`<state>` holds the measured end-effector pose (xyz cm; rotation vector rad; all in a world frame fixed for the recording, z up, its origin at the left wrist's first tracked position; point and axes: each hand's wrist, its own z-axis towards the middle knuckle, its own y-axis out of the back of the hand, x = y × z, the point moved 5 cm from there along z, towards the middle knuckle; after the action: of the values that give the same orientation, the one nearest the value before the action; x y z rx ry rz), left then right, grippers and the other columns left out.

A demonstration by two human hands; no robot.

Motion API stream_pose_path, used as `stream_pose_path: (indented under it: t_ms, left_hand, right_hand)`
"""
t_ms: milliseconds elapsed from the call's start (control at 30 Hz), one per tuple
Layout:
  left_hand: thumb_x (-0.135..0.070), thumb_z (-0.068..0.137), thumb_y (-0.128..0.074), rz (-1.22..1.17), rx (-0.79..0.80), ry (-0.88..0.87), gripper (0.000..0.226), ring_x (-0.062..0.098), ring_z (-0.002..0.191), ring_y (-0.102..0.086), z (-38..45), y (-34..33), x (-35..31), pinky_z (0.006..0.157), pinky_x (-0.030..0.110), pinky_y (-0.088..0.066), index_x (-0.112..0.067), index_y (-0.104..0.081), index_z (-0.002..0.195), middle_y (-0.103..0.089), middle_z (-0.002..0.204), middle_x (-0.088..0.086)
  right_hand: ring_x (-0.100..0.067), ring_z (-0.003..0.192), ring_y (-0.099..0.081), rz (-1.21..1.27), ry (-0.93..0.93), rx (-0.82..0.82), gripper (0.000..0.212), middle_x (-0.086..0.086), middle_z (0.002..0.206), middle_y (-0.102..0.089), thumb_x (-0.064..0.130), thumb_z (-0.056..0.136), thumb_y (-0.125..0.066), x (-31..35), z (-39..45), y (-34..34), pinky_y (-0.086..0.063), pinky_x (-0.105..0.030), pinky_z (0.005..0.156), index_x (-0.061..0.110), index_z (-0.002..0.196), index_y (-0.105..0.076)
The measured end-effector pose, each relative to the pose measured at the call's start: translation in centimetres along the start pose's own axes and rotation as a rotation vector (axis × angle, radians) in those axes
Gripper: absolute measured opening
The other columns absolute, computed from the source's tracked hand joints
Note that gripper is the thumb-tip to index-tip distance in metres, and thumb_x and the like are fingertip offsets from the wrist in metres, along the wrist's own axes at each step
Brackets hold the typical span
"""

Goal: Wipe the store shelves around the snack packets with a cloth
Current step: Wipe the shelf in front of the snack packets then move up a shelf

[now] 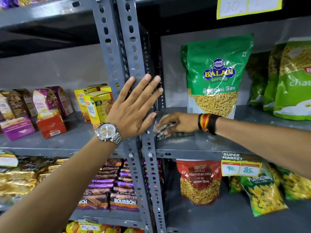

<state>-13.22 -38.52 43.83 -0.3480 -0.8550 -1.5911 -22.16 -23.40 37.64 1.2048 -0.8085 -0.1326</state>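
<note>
Our right hand (176,122) presses the bunched cloth (164,132) on the shelf (193,143), closed over it, just beside our left hand (134,105), flat and open on the upright (133,47). The green snack packet (217,76) stands behind our right wrist, so we'd judge the bare run lies rightward along the shelf.

I'm up close to grey slotted-steel uprights (133,91) joining two racks, plain pale wall (55,71) behind them. Yellow price tags (241,168) hang off one shelf edge, another price card (247,6) up top.
</note>
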Motion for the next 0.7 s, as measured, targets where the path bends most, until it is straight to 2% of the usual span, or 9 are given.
stream_pose_path:
  t_ms: [100, 167, 267, 367, 433, 533, 567, 633, 700]
  left_hand:
    - [-0.040, 0.103, -0.033, 0.006, 0.002, -0.004, 0.066, 0.033, 0.156, -0.009, -0.1, 0.0, 0.0, 0.124, 0.059, -0.012, -0.009, -0.021, 0.160, -0.014, 0.168, 0.014]
    - [-0.041, 0.103, -0.032, 0.007, -0.008, -0.009, 0.066, 0.033, 0.156, -0.010, 0.0, 0.0, -0.1, 0.124, 0.059, -0.012, -0.009, -0.022, 0.160, -0.015, 0.168, 0.014]
    - [-0.041, 0.103, -0.033, 0.003, -0.016, -0.011, 0.065, 0.032, 0.156, -0.010, -0.1, 0.0, 0.0, 0.123, 0.060, -0.013, -0.010, -0.023, 0.160, -0.015, 0.168, 0.014]
    - [-0.040, 0.103, -0.032, -0.001, -0.024, -0.002, 0.065, 0.033, 0.156, -0.011, -0.1, -0.1, 0.0, 0.123, 0.061, -0.015, -0.010, -0.023, 0.160, -0.016, 0.168, 0.014]
    - [-0.040, 0.103, -0.033, 0.001, -0.028, 0.003, 0.065, 0.033, 0.156, -0.012, -0.1, -0.2, -0.1, 0.123, 0.061, -0.015, -0.010, -0.024, 0.160, -0.017, 0.168, 0.014]
    - [-0.040, 0.103, -0.032, 0.000, -0.027, -0.004, 0.065, 0.034, 0.155, -0.012, 0.0, -0.1, -0.1, 0.122, 0.061, -0.016, -0.010, -0.024, 0.160, -0.018, 0.167, 0.015]
    - [-0.040, 0.103, -0.032, 0.000, -0.027, -0.006, 0.065, 0.034, 0.155, -0.013, -0.1, -0.1, -0.1, 0.122, 0.061, -0.016, -0.010, -0.024, 0.160, -0.018, 0.167, 0.015]
    - [-0.041, 0.104, -0.031, 0.003, -0.025, -0.007, 0.065, 0.034, 0.156, -0.012, -0.1, -0.1, -0.1, 0.123, 0.061, -0.014, -0.010, -0.023, 0.160, -0.017, 0.167, 0.015]
    - [-0.042, 0.104, -0.030, 0.006, -0.023, -0.003, 0.065, 0.033, 0.156, -0.010, -0.1, -0.1, -0.1, 0.124, 0.059, -0.012, -0.011, -0.023, 0.160, -0.016, 0.168, 0.014]
  right_hand:
    - [-0.006, 0.100, -0.064, 0.022, -0.025, -0.088, 0.035, 0.006, 0.116, -0.065, 0.018, 0.089, -0.067, -0.5, 1.5, 0.6, -0.045, -0.008, 0.091, 0.020, 0.124, -0.064]
    - [-0.009, 0.107, -0.062, 0.018, -0.061, -0.095, 0.036, 0.000, 0.123, -0.063, 0.017, 0.090, -0.066, -1.0, 2.3, -0.5, -0.040, -0.002, 0.089, 0.017, 0.126, -0.063]
    - [-0.012, 0.116, -0.056, -0.030, 0.002, -0.100, 0.036, -0.004, 0.125, -0.059, 0.021, 0.092, -0.063, -0.5, 0.9, -1.7, -0.039, -0.016, 0.100, 0.020, 0.128, -0.061]
    - [-0.009, 0.116, -0.054, -0.005, 0.055, -0.007, 0.036, -0.001, 0.127, -0.056, 0.018, 0.093, -0.062, 0.4, -2.1, -1.7, -0.038, -0.015, 0.105, 0.016, 0.129, -0.061]
    - [-0.004, 0.111, -0.056, -0.012, 0.058, 0.022, 0.037, 0.000, 0.127, -0.058, 0.018, 0.093, -0.062, 0.5, -2.8, -0.9, -0.039, -0.013, 0.100, 0.017, 0.129, -0.061]
    - [0.010, 0.098, -0.053, -0.077, -0.002, -0.083, 0.038, 0.009, 0.116, -0.057, 0.022, 0.094, -0.060, -0.1, -1.6, 0.9, -0.038, -0.004, 0.089, 0.023, 0.132, -0.059]
    - [0.010, 0.097, -0.053, -0.100, -0.014, -0.093, 0.039, 0.011, 0.113, -0.056, 0.022, 0.095, -0.059, -0.4, -1.1, 0.8, -0.039, -0.005, 0.090, 0.023, 0.133, -0.058]
    - [-0.002, 0.106, -0.055, -0.170, -0.067, -0.105, 0.039, 0.008, 0.120, -0.058, 0.027, 0.097, -0.054, -1.3, -0.4, -0.1, -0.042, -0.025, 0.103, 0.030, 0.136, -0.053]
    - [-0.016, 0.124, -0.046, -0.293, -0.100, -0.102, 0.041, 0.006, 0.136, -0.052, 0.037, 0.100, -0.045, -1.5, -1.2, -0.7, -0.031, -0.040, 0.112, 0.044, 0.140, -0.043]
